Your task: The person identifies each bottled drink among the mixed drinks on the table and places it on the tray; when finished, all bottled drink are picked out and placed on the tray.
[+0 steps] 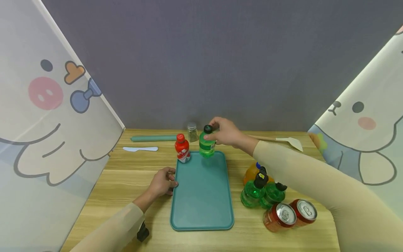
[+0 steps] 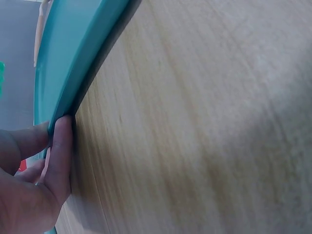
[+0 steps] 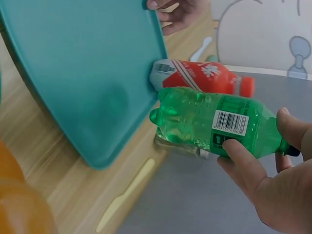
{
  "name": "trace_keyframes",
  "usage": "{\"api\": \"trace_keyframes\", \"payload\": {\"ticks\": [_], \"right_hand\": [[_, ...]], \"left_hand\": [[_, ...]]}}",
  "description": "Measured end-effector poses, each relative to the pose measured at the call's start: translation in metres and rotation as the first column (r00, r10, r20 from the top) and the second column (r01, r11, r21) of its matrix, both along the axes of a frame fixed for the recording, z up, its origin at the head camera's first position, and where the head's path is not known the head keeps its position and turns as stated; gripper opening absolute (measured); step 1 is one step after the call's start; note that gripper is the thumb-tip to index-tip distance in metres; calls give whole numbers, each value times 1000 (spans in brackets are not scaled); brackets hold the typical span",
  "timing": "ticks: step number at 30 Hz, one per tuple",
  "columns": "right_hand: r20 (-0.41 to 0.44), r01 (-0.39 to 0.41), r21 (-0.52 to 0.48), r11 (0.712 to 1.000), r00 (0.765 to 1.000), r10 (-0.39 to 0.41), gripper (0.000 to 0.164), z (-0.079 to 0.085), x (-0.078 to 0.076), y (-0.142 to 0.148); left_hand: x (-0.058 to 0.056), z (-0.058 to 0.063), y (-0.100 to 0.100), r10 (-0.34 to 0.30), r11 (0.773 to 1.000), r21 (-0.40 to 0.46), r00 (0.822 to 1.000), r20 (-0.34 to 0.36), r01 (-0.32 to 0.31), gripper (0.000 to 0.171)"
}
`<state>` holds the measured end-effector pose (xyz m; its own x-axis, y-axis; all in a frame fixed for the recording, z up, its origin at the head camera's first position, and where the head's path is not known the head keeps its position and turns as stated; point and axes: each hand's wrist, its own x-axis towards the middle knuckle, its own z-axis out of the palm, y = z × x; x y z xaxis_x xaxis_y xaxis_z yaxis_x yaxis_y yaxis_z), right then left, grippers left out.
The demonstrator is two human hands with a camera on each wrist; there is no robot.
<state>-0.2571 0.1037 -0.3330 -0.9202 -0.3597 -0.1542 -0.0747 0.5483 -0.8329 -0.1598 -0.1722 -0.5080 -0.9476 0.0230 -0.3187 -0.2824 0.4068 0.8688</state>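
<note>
My right hand [image 1: 227,132] grips a small green soda bottle [image 1: 206,145] with a dark cap near its top, holding it upright over the far end of a teal tray [image 1: 203,196]. In the right wrist view the bottle's [image 3: 195,117] base is clear of the tray, and the barcode on its label shows. At the tray's left rim, my left hand [image 1: 163,182] pinches the edge. The left wrist view has its thumb on the rim and fingers [image 2: 61,156] against the outer side. A red bottle [image 1: 182,148] stands at the tray's far left corner.
Right of the tray stand two green bottles [image 1: 251,194], an orange bottle [image 1: 251,173] and two red cans [image 1: 277,218]. Along the back lie a green rod [image 1: 153,138], a white knife [image 1: 140,149] and a spatula [image 1: 291,141], with a spice jar [image 1: 192,133]. A black object [image 1: 143,233] lies by the left sleeve.
</note>
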Motion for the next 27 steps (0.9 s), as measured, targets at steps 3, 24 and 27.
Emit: {"api": "trace_keyframes", "payload": {"ticks": [3,24,27], "right_hand": [[12,13,24,1000,1000,-13,36,-7,-4,-11],[-86,8,205,979,996,9,37,-56,-6,-46],[-90,14,197,980,996,4,37,-57,-8,-48]], "left_hand": [[-1,0,-1,1,1000,3,1000,1,-1,52],[1,3,1,6,1000,0,1000,4,-6,52],[2,4,1,6,1000,2,1000,6,-6,51]]}}
